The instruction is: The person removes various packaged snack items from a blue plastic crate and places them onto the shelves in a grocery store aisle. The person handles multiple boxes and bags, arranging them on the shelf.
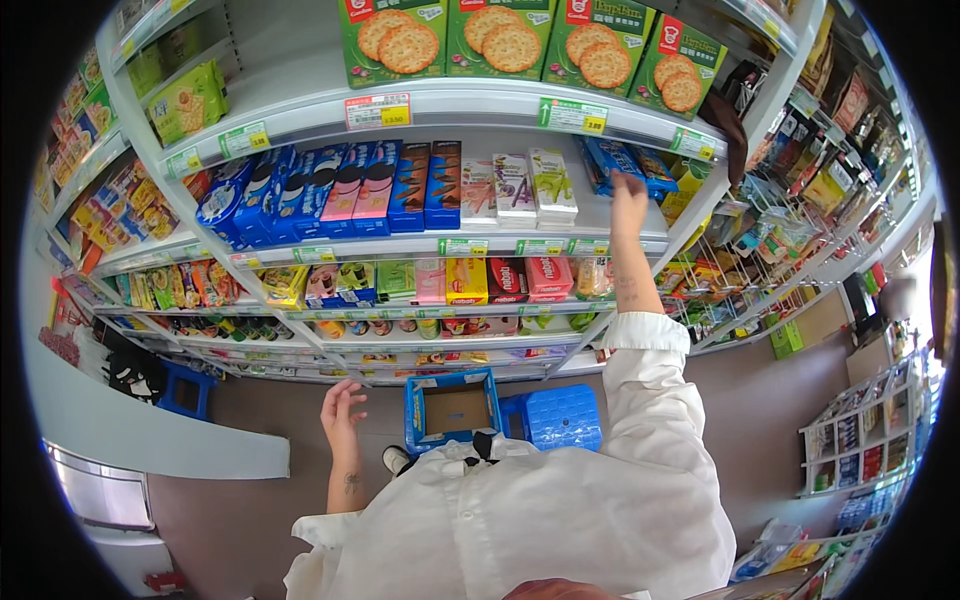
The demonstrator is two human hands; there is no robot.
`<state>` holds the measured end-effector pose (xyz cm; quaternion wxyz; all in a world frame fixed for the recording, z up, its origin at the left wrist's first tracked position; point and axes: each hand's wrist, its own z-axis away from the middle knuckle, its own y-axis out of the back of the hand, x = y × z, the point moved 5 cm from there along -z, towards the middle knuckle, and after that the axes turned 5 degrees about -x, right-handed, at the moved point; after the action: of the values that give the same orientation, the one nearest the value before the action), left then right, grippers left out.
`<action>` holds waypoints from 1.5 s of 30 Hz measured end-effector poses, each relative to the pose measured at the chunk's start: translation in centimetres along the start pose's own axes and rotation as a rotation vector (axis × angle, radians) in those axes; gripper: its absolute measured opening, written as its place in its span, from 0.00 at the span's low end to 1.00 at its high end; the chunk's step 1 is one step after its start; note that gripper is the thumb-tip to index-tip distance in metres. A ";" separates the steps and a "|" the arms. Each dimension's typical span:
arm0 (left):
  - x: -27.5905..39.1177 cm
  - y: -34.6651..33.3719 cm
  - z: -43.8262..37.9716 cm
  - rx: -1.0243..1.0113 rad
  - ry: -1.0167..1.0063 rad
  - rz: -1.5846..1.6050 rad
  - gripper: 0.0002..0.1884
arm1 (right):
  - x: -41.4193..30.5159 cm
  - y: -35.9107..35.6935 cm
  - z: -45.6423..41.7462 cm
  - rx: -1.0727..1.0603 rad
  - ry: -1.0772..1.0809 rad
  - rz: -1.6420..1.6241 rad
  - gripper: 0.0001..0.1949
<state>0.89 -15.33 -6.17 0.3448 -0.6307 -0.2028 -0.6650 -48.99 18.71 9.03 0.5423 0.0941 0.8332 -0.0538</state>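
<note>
My right hand (pixel 628 201) reaches to the right end of a shelf, its fingers against blue snack packets (pixel 604 159). Whether the fingers grip a packet is hidden by the hand itself. To the left of that hand stand small white boxes with fruit and stick pictures (pixel 553 184), then slim blue and brown biscuit boxes (pixel 443 184) and pink and blue ones (pixel 377 187). Low on the left, my left hand (pixel 343 412) hangs in the air with nothing in it, fingers apart. Below, an open blue carton (pixel 454 411) shows a bare cardboard bottom.
A blue plastic stool (pixel 562 417) stands right of the carton. Green cracker boxes (pixel 489 37) line the shelf above, behind a price-tag rail (pixel 480 106). Hanging packets (pixel 817 172) fill a rack at right. A pale counter (pixel 172 427) juts in from the left.
</note>
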 end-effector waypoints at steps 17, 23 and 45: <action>-0.2 -1.4 0.4 0.020 -0.004 -0.005 0.15 | 0.9 3.0 -2.4 0.017 -0.135 -0.191 0.38; -0.7 -1.4 0.9 0.023 0.003 -0.007 0.14 | -7.2 -1.0 6.9 0.006 0.551 0.625 0.39; -2.3 -3.9 1.1 -0.044 0.002 0.054 0.15 | -7.5 -5.0 8.3 -0.569 0.438 0.604 0.37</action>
<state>-1.23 -11.46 -7.67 0.3489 -0.6425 -0.1709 -0.6605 -39.69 11.54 12.46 0.3494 0.1890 0.8448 0.3584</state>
